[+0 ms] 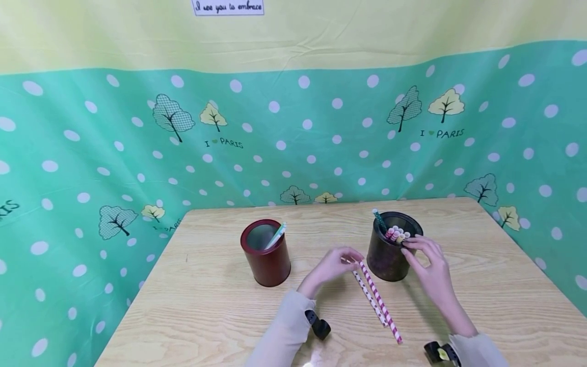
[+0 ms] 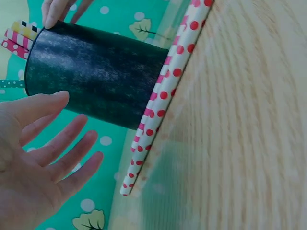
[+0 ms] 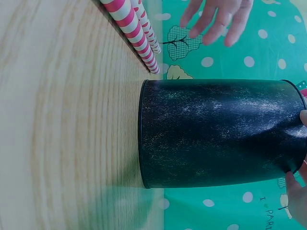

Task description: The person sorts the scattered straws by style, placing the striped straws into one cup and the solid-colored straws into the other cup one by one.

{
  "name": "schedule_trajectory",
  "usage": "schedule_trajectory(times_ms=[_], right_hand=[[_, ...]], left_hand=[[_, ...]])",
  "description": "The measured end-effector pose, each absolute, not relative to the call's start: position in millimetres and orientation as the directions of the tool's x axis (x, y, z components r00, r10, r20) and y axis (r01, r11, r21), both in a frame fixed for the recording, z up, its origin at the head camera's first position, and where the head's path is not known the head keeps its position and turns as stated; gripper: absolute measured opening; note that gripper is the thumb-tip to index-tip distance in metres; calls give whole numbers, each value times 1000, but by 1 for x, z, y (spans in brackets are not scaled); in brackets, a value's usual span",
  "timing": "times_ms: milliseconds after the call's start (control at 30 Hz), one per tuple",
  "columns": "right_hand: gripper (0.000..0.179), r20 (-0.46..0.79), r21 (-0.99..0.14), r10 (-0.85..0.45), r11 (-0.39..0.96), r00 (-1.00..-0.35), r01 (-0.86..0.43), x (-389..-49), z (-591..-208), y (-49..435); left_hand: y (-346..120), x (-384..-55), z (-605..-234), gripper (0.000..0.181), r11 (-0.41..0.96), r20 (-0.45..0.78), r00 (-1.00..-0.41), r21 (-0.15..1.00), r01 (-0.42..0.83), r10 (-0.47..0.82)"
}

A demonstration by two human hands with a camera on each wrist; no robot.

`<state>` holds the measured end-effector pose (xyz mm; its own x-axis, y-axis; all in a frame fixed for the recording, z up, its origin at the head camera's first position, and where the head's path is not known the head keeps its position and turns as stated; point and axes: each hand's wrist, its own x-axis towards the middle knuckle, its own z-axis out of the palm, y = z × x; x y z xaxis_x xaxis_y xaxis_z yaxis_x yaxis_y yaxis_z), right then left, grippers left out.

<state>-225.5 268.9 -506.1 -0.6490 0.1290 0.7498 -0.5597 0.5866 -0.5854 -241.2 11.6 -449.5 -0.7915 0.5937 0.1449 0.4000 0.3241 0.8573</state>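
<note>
Two paper straws lie on the table, one pink-striped straw (image 1: pixel 378 298) and one red-dotted straw (image 2: pixel 161 96). Over their far ends hovers my left hand (image 1: pixel 337 265), its fingers loosely spread and holding nothing in the left wrist view. A round black canister (image 3: pixel 220 134) stands upright just beyond them. Inside it is a bundle of straws (image 1: pixel 397 234) with pale ends, plus a dark green dotted straw (image 1: pixel 379 220) leaning at the back left. My right hand (image 1: pixel 428 265) holds the canister's near-right rim between thumb and fingers, with its fingertips close beside the bundle.
A dark red canister (image 1: pixel 270 260) stands left of my left hand, with pale green straws (image 1: pixel 276 236) leaning in it. The wooden table (image 1: pixel 192 285) ends at a green dotted cloth (image 1: pixel 257 168) behind. Each wrist wears a black camera strap (image 1: pixel 317 324).
</note>
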Motion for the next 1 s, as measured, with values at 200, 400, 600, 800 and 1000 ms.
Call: schedule_trajectory(times_ms=[200, 400, 600, 800, 1000], right_hand=[[18, 745, -597, 125, 563, -655, -572, -193, -454, 242], [22, 729, -605, 142, 592, -670, -533, -185, -438, 233], [24, 717, -612, 149, 602, -681, -513, -187, -441, 234], [25, 731, -597, 134, 601, -669, -532, -186, -440, 234], [22, 724, -603, 136, 602, -677, -523, -184, -437, 233]], left_hand=[[12, -242, -453, 19, 381, 120, -750, 803, 459, 650], [14, -242, -457, 21, 435, 89, -710, 735, 520, 698], [17, -240, -461, 22, 464, 49, -690, 706, 535, 722], [17, -238, -461, 23, 449, 48, -664, 701, 554, 746], [19, -238, -467, 21, 435, 72, -636, 671, 601, 768]])
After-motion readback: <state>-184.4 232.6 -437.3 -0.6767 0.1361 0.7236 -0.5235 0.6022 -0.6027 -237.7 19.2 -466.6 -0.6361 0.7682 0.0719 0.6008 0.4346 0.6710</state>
